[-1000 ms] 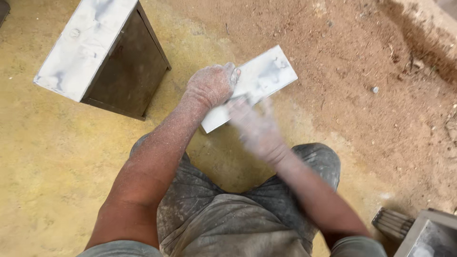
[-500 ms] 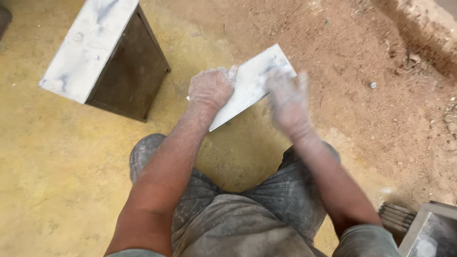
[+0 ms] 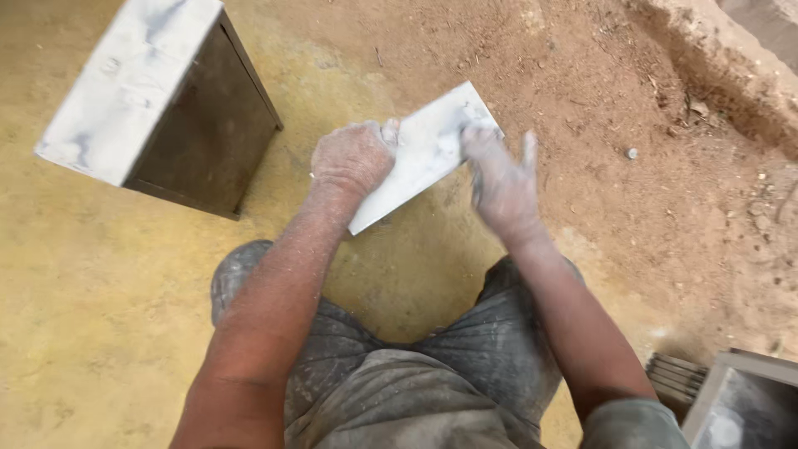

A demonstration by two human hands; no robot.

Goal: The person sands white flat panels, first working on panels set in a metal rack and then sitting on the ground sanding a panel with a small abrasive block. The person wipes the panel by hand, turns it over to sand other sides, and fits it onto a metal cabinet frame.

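A flat rectangular plate (image 3: 420,162), white with powder, is held tilted above the dirt floor. My left hand (image 3: 353,158) is closed on its left long edge. My right hand (image 3: 499,179), dusted white and blurred with motion, lies with its fingers spread on the plate's far right corner. Both forearms reach out from my squatting knees in grey, dusty trousers.
A dark box (image 3: 199,133) with a powder-covered white top (image 3: 125,83) stands at the upper left on yellowish ground. Reddish loose soil (image 3: 632,108) lies to the right, with a raised earth ridge (image 3: 706,66) at the upper right. A grey metal object (image 3: 731,399) sits at the lower right corner.
My right hand has swept along the plate from its near end up to its far right corner. My left hand keeps its grip, and the view has shifted slightly.
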